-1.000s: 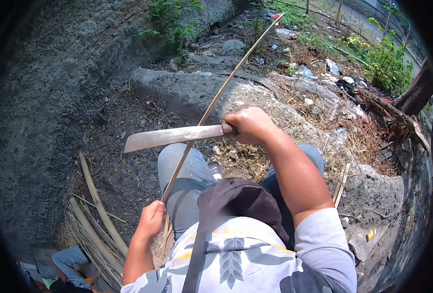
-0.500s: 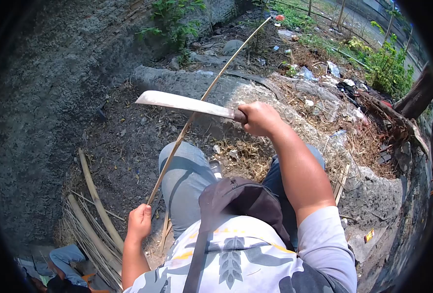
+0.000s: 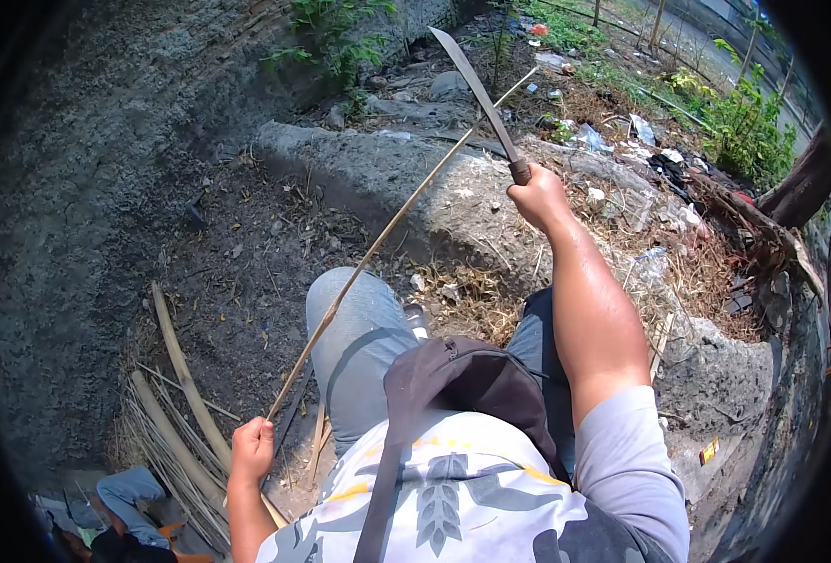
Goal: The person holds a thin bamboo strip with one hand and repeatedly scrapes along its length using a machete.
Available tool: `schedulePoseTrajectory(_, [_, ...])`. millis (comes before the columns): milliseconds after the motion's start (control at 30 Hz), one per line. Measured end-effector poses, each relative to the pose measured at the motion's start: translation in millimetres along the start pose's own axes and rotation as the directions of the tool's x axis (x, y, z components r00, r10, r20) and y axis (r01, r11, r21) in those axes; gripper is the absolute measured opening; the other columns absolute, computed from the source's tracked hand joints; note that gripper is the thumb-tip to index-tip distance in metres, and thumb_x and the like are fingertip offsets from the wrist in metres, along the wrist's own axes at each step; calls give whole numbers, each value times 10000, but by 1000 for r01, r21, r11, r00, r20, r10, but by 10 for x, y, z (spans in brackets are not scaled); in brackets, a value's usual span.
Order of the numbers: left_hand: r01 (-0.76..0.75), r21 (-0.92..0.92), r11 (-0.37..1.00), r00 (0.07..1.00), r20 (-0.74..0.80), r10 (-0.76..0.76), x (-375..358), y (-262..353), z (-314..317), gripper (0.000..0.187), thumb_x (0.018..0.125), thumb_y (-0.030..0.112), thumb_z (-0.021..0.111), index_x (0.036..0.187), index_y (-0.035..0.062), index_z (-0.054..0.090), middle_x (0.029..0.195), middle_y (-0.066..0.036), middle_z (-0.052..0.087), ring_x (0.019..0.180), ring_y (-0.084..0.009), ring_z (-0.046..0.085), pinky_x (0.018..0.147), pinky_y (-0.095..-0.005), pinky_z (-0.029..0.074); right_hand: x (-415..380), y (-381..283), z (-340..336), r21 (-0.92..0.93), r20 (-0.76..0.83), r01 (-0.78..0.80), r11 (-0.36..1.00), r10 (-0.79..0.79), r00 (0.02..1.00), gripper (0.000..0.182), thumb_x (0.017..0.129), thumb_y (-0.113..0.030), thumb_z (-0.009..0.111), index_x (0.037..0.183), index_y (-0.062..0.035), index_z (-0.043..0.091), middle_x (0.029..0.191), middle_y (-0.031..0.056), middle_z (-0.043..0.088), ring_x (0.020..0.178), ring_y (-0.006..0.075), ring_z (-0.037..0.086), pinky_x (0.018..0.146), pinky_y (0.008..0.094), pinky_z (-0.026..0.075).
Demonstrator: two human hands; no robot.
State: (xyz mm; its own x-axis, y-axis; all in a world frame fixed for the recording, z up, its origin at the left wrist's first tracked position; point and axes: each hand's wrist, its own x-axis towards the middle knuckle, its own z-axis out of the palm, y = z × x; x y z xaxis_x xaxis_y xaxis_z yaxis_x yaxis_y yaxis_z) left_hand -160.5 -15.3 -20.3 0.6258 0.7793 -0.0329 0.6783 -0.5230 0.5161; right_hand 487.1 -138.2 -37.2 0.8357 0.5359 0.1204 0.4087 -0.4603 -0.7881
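Note:
My left hand [image 3: 252,448] is closed round the lower end of a long, thin bamboo strip [image 3: 375,246], low at the left. From there the strip slants up and to the right, passing over my left knee. Farther forward on the right, my right hand [image 3: 539,195] grips the dark handle of a machete [image 3: 483,97]. Its blade points up and to the left, and overlaps the strip near the strip's far end in this view.
Thick curved bamboo pieces [image 3: 187,368] and a bundle of thin strips [image 3: 158,441] lie at my left. A rough wall [image 3: 78,244] rises on the left. Litter [image 3: 592,139] and dry straw cover the ground ahead. Another person's leg [image 3: 129,495] shows at lower left.
The machete has swung from lying nearly level across the strip to pointing upward, as my right hand moved right and forward. My left hand and the strip have shifted slightly down and left.

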Motion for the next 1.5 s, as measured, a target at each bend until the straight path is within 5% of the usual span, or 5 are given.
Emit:
schedulePoseTrajectory(333, [-28, -130, 991, 994, 97, 41, 459, 347, 261, 512, 1100, 406, 537, 788, 9, 621, 633, -107, 577, 584, -230, 571, 597, -374, 462, -582, -601, 146, -297, 447, 663, 687, -514, 733, 192, 743, -166, 725, 923, -122, 677, 861, 177, 728, 881, 419, 715, 771, 524, 566])
schedulePoseTrajectory(533, [-47, -124, 991, 996, 70, 56, 278, 239, 255, 507, 1104, 393, 539, 780, 9, 612, 623, -101, 564, 579, -220, 556, 590, -371, 456, -151, -159, -15, -182, 228, 268, 946, -224, 947, 211, 795, -136, 681, 995, -87, 726, 938, 216, 736, 918, 438, 701, 781, 499, 552])
schedulePoseTrajectory(933, [-98, -120, 988, 995, -2, 99, 595, 318, 404, 519, 1110, 411, 524, 784, 16, 600, 647, -107, 566, 596, -245, 556, 595, -376, 451, -589, -740, 2, -244, 485, 712, 658, -553, 678, 202, 731, -188, 778, 884, -118, 666, 806, 179, 713, 836, 422, 711, 732, 537, 563])
schedulePoseTrajectory(1233, [-111, 157, 981, 984, -118, 131, 285, 159, 158, 493, 1085, 405, 541, 772, 25, 575, 676, -179, 569, 659, -421, 591, 612, -481, 454, -12, -45, -257, -73, 107, -2, 997, 10, 994, 302, 797, -189, 710, 1067, -55, 734, 953, 216, 749, 931, 393, 717, 840, 467, 550])
schedulePoseTrajectory(1500, [-150, 60, 987, 966, -204, 160, 646, 551, 382, 469, 1096, 380, 528, 807, 12, 561, 692, -192, 551, 674, -427, 565, 622, -476, 448, -439, -504, -30, -50, 273, 497, 866, -467, 841, 262, 849, -256, 808, 935, -57, 660, 848, 187, 705, 797, 386, 684, 717, 462, 531])
